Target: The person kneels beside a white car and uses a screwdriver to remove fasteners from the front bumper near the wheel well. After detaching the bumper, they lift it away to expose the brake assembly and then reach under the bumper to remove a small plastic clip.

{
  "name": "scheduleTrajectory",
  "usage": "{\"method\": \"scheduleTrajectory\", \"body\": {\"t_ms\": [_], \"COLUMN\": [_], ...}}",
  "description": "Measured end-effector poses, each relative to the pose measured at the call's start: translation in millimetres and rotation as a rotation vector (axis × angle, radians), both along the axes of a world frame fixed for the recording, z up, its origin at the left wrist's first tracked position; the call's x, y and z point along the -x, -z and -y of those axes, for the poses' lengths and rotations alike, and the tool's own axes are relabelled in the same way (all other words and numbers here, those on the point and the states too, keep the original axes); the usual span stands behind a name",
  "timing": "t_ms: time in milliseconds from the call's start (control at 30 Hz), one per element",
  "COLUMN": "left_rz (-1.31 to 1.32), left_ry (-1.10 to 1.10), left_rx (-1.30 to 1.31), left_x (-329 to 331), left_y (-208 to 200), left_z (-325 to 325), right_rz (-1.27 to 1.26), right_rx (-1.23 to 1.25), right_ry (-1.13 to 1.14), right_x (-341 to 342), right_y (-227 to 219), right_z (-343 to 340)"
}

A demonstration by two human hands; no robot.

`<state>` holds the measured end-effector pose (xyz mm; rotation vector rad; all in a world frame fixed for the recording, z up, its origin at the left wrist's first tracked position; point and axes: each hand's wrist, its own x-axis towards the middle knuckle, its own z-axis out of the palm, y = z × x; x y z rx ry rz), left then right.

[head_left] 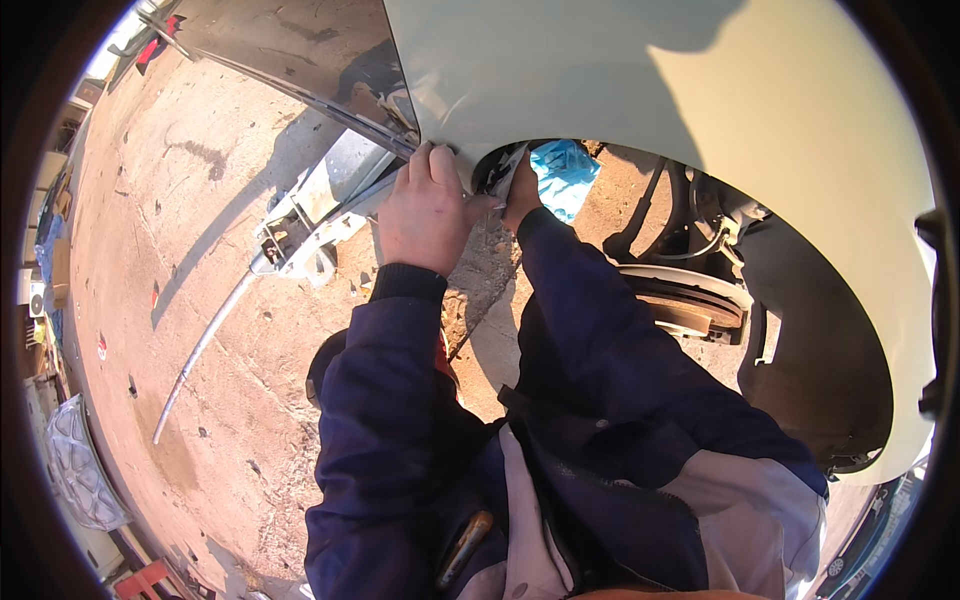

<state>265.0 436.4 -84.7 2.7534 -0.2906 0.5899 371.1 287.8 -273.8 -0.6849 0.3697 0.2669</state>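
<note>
A pale car fender [560,80] curves across the top, and my hands are at its lower corner, beside the glossy door panel [300,45]. My left hand [425,215] is closed on the fender's lower edge, fingers bent up against it and thumb stretched toward the wheel arch. Inside the front of the arch, my right hand [522,190] reaches up by a dark, shiny strip [497,170]. Its fingertips are hidden behind the arch lip, so what they hold does not show. A crumpled blue plastic sheet [565,178] lies just beyond that hand.
Left of my hands, a floor jack [300,235] stands under the car, its long handle [205,345] slanting toward me. The bare brake disc [690,300] and black wheel-arch liner [820,340] are at right. Concrete ground [200,250] spreads left, with stacked items along the far edge.
</note>
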Motion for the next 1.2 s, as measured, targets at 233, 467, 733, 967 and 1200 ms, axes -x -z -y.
{"method": "scheduleTrajectory", "body": {"t_ms": [233,467,733,967,1200], "left_rz": [-0.006,0.038,-0.04,0.014,-0.013], "left_ry": [0.001,0.015,-0.021,-0.019,-0.001], "left_rx": [0.016,0.023,0.004,0.057,0.056], "left_x": [-4,-8,-8,-15,-18], "left_y": [5,7,3,8,4], "left_z": [-1,-4,-4,-6,-6], "right_rz": [0.015,0.003,-0.018,0.04,-0.06], "right_rx": [0.087,0.144,0.043,-0.182,0.0], "right_ry": [-0.006,0.054,0.124,0.227,0.154], "right_x": [-5,-3,20,6,0], "right_y": [7,1,7,0,-24], "right_z": [3,-1,-20,-30,-21]}}
